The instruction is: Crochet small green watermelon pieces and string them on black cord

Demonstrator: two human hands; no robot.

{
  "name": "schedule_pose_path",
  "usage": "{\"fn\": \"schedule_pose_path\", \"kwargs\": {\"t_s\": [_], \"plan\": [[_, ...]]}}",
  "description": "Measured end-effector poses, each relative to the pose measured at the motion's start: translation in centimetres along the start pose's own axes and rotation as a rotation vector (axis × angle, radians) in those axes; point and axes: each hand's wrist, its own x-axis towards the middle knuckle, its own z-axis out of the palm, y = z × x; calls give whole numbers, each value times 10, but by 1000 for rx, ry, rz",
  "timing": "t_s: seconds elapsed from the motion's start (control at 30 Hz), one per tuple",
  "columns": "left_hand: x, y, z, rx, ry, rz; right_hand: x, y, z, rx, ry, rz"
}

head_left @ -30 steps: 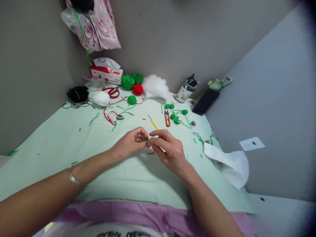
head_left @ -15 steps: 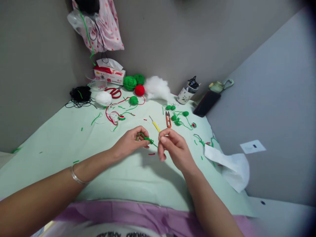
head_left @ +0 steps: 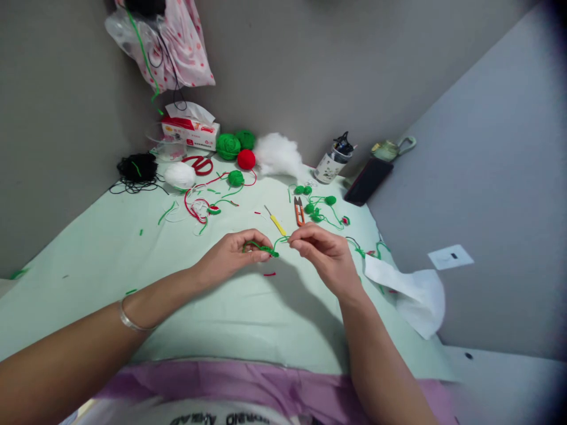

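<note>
Over the middle of the pale green table (head_left: 110, 254), my left hand (head_left: 233, 255) is closed round a small green yarn piece (head_left: 261, 248), which pokes out past the fingertips. A thin green strand (head_left: 280, 239) arcs from it to my right hand (head_left: 325, 251), whose thumb and fingers pinch the strand's end. The two hands are a short way apart. A short red thread scrap (head_left: 270, 274) lies on the table just below them.
Behind the hands lie a yellow-handled crochet hook (head_left: 276, 221), orange thread snips (head_left: 299, 211), small green crocheted pieces (head_left: 316, 209), yarn balls (head_left: 237, 147), white stuffing (head_left: 277, 154), red scissors (head_left: 199, 164), a tissue box (head_left: 189, 131). A phone (head_left: 367, 180) and white tissue (head_left: 416, 292) lie right.
The hands were pinched together, then parted. My right hand has moved right and up, drawing a green strand out from the yarn piece in my left hand.
</note>
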Motion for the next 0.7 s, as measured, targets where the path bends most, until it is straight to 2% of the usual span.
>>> {"fn": "schedule_pose_path", "kwargs": {"t_s": [0.13, 0.33, 0.47, 0.7], "plan": [[-1, 1, -1, 14, 4, 13, 0, 2, 1, -275, 6, -176], [-1, 5, -3, 65, 26, 35, 1, 6, -1, -439, -12, -249], [-2, 5, -3, 69, 29, 32, 1, 5, 0, -426, -24, -234], [-1, 0, -3, 2, 44, 38, -1, 7, 13, -232, -5, -79]]}}
